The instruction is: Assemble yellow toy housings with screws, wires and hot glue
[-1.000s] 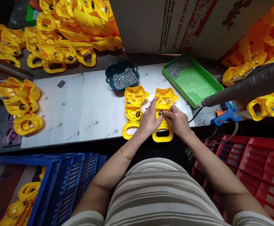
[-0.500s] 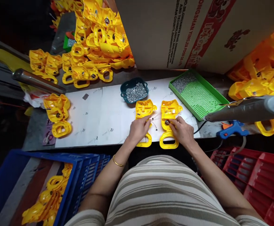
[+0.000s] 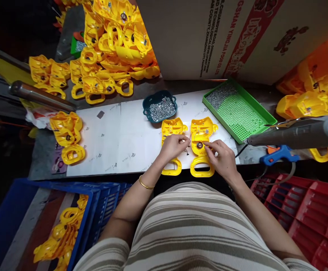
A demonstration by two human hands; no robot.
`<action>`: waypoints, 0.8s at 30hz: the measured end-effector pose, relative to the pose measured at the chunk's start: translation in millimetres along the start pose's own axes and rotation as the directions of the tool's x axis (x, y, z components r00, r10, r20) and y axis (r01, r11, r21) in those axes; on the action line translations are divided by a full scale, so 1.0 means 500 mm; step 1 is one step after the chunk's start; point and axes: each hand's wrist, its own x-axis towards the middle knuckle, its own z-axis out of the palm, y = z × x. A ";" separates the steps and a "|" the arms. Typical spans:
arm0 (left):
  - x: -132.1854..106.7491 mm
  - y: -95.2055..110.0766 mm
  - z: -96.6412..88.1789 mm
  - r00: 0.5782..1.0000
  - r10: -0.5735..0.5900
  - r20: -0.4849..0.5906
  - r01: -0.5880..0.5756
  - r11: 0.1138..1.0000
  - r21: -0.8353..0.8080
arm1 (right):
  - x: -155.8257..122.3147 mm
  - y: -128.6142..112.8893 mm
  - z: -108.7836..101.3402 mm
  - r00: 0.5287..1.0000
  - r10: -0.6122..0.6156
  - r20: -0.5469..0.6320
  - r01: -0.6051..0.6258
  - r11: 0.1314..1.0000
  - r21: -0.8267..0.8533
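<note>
Two yellow plastic shell halves lie side by side on a white sheet: the left shell (image 3: 172,128) and the right shell (image 3: 201,135), which carries a small round metal part (image 3: 199,145). My left hand (image 3: 173,146) rests on the left shell, fingers curled in a pinch on thin wires running between the shells. My right hand (image 3: 222,158) sits by the right shell, fingers pinched near the round part on something too small to name.
A dark teal bowl of screws (image 3: 160,108) and a green tray with screws (image 3: 236,109) stand behind the shells. Piles of yellow shells (image 3: 110,45) lie at left and right. A hanging grey power tool (image 3: 293,134), blue glue gun (image 3: 279,155), blue crate (image 3: 56,222) and red crate (image 3: 307,210) flank me.
My left hand shifted from the left shell's lower part up toward the gap between the shells, pinching the wires. My right hand drew back slightly from the round part. The view shifted a little.
</note>
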 end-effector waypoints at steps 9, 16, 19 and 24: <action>-0.022 0.025 0.034 0.997 -0.063 0.033 0.071 0.810 -0.582 | 0.017 -0.019 0.024 0.956 0.208 0.206 -0.287 0.807 0.516; -0.042 0.037 0.055 0.995 0.045 -0.088 -0.072 0.941 -0.332 | 0.031 0.013 0.009 0.946 0.177 0.270 -0.288 0.841 0.457; -0.066 0.029 0.055 0.959 0.168 -0.229 -0.179 0.983 -0.030 | 0.030 0.036 -0.004 0.947 0.179 0.266 -0.282 0.860 0.425; -0.101 -0.001 0.077 0.911 0.342 -0.231 -0.259 0.909 0.326 | 0.016 0.055 -0.019 0.950 0.138 0.279 -0.228 0.918 0.323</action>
